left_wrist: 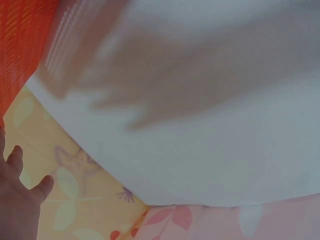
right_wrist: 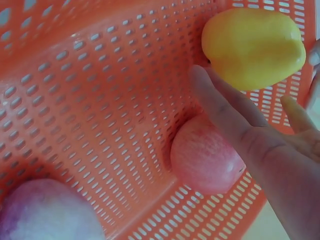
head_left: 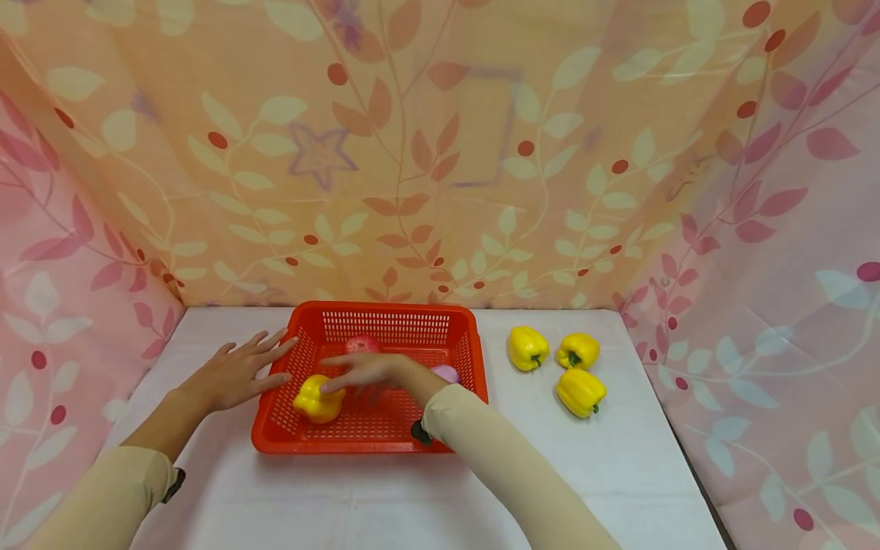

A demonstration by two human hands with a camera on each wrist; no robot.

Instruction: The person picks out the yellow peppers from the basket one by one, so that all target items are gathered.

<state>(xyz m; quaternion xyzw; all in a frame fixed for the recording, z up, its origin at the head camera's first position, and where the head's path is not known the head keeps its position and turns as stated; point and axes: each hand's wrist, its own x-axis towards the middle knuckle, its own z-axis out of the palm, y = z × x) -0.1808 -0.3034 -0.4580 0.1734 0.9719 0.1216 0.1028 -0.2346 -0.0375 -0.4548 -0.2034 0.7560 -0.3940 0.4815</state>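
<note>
A yellow bell pepper (head_left: 318,405) lies at the left end of the red plastic basket (head_left: 344,446). My right hand (head_left: 371,371) reaches over the basket with its fingers extended, the fingertips close beside that pepper. In the right wrist view, no thing is held between the thumb and fingers. At the basket's left rim is my left hand (head_left: 237,373), its fingers spread and holding nothing. Toward the back of the basket sits a round pinkish-red fruit (right_wrist: 207,155). A round purple-and-white vegetable (right_wrist: 50,212) lies at the right side, partly hidden by my right arm in the head view.
Three more yellow bell peppers stand on the white-covered table to the right of the basket: one at the left (head_left: 528,348), one behind (head_left: 579,351) and one nearer (head_left: 580,392). Flower-patterned curtains (head_left: 440,153) enclose the table at the back and both sides.
</note>
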